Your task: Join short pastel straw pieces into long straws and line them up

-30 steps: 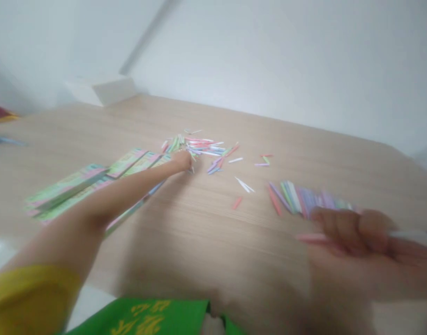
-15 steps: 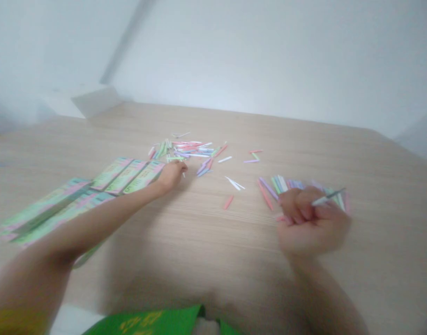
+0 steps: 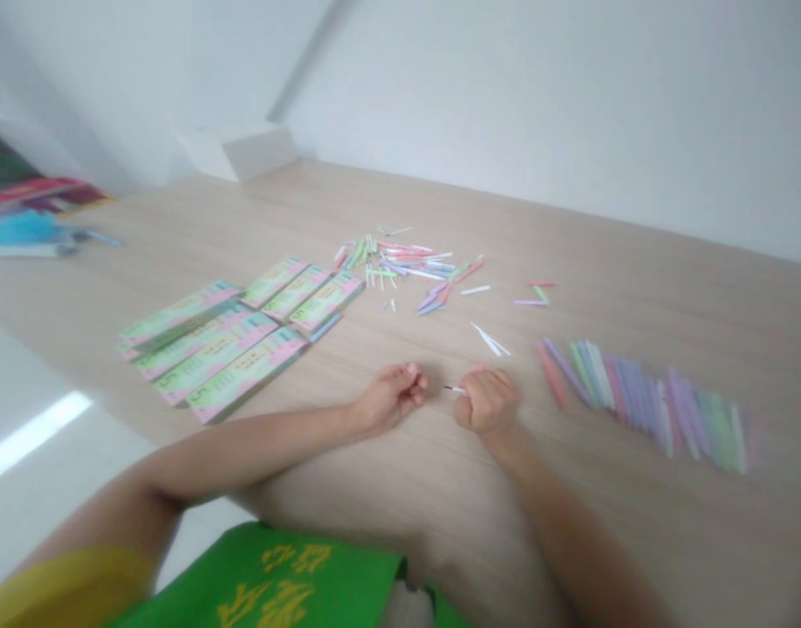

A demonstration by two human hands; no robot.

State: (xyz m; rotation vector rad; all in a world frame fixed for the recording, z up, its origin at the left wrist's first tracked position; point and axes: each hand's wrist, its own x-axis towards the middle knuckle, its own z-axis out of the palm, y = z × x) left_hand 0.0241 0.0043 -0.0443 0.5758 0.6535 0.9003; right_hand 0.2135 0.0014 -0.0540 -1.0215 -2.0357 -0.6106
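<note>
My right hand (image 3: 489, 399) is closed in a fist around a slim white pen (image 3: 454, 389), whose dark tip points left toward my other hand. Facing it across a small gap, my left hand (image 3: 393, 398) has its fingers curled together. Whatever small thing those fingers pinch, if anything, is too blurred to name. Beyond both hands lies a loose pile of small pastel and white sticks (image 3: 417, 266). A row of pastel pen-like sticks (image 3: 649, 397) is laid side by side to the right. Some pink piece (image 3: 477, 367) shows just behind my right hand.
Several flat green-and-pink boxes (image 3: 243, 353) lie in two groups on the left of the wooden table (image 3: 348, 484). A white box (image 3: 260, 150) stands at the back by the wall. Blue and red items (image 3: 27, 228) sit at the far left. Thin white strips (image 3: 490, 339) lie mid-table.
My left hand has come back from the loose pile toward me. My right hand has moved left from the row, still holding the pen, and the hands are now close together. The view has shifted.
</note>
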